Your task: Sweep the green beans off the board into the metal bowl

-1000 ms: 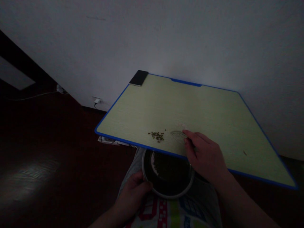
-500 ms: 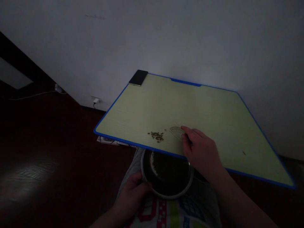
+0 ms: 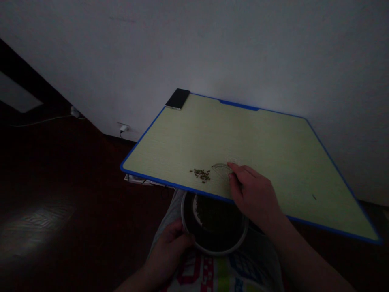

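Note:
My right hand [image 3: 251, 188] pinches a clear, curved protractor [image 3: 221, 172] against the tabletop [image 3: 243, 138]. Just left of its edge lies a small scatter of brown beans or seeds [image 3: 201, 174], with one grain close to the protractor's tip. Below the table's front edge, my left hand [image 3: 170, 248] grips the rim of a round metal bowl [image 3: 216, 248] resting on my lap. Dark green grains [image 3: 215, 215] fill part of the bowl, and the tabletop hides its far side.
A black phone or tablet [image 3: 178, 99] lies on the table's back left corner. A small dark sliver [image 3: 314, 197] is on the right side. The table's blue edge [image 3: 178, 187] overhangs the bowl. Behind the table stands a wall [image 3: 212, 48] with a plugged-in charger [image 3: 123, 128].
My right hand has slid slightly left with the protractor, bringing it closer to the scattered grains. The left hand and bowl look unmoved.

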`<state>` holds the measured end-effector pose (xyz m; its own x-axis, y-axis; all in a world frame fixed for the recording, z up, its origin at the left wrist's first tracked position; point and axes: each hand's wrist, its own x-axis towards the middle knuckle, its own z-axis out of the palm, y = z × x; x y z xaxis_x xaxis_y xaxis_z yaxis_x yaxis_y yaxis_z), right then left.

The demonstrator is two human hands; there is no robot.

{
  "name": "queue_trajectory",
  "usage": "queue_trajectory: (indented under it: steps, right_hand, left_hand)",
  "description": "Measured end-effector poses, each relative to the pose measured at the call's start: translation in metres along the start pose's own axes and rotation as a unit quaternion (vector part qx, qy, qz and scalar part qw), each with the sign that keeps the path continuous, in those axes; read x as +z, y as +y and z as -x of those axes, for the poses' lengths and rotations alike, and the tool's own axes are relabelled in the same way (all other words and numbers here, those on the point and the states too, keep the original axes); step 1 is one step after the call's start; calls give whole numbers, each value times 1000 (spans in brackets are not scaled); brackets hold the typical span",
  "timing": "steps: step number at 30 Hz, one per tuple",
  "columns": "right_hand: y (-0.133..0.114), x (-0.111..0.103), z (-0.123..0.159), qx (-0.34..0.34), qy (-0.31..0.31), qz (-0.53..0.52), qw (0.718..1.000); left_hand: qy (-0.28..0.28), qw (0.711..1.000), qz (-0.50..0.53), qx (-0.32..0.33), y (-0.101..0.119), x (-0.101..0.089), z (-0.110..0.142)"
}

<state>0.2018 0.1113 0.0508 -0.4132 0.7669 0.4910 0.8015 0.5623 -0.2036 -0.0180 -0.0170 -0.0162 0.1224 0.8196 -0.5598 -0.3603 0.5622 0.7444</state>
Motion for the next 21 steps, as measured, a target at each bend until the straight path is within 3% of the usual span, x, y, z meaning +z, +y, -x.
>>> queue_trajectory:
  steps: [7,21]
  right_hand:
    - [5,-3,-1,-8,18,1,1000]
    - [11,6,-8,11,0,-1,1000]
  left_hand:
    - [1,999,25,-31,5,4,2]
    - [11,999,31,-24,0,4,1]
